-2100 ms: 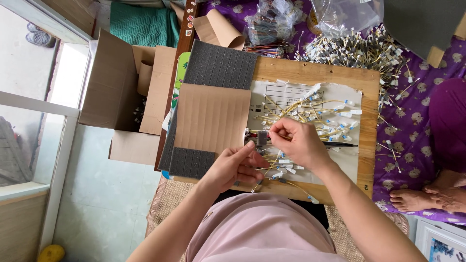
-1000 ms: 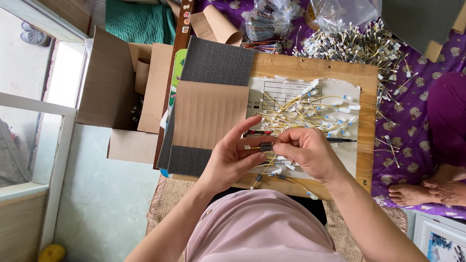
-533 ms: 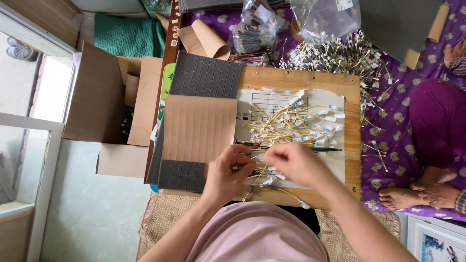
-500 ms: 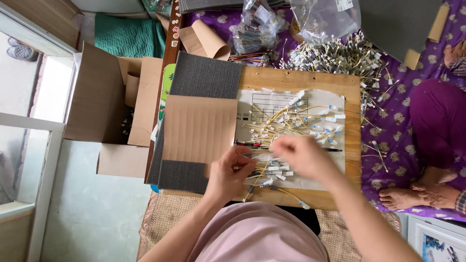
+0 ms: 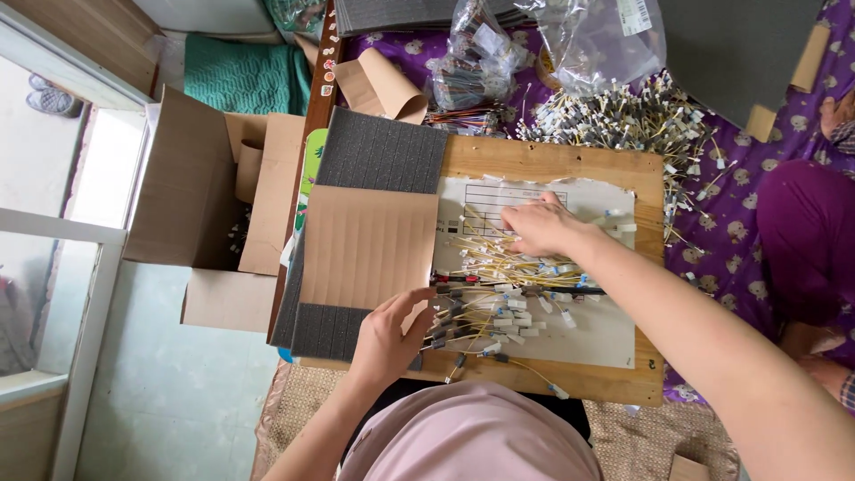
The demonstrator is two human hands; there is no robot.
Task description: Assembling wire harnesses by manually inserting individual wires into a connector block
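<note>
A wooden board (image 5: 552, 165) lies before me with a white printed sheet (image 5: 606, 334) on it. A fanned bundle of thin yellow wires with white and black end plugs (image 5: 503, 294) lies on the sheet. My right hand (image 5: 539, 227) reaches across to the far part of the sheet, fingers curled down onto the wire ends there. At the bundle's near left end my left hand (image 5: 392, 334) rests, thumb and fingers pinching the dark plugs. A brown cardboard sheet (image 5: 365, 245) on grey foam (image 5: 383, 151) lies just left of the wires.
An open cardboard box (image 5: 200, 196) stands to the left on the pale floor. A heap of loose wires with plugs (image 5: 623, 116) and clear plastic bags (image 5: 588, 36) lie beyond the board on purple cloth. Another person's leg in purple (image 5: 802, 240) is at the right.
My right hand has left the bundle's near end by my left hand and reached out to the far side of the sheet. The left hand stays at the dark plugs.
</note>
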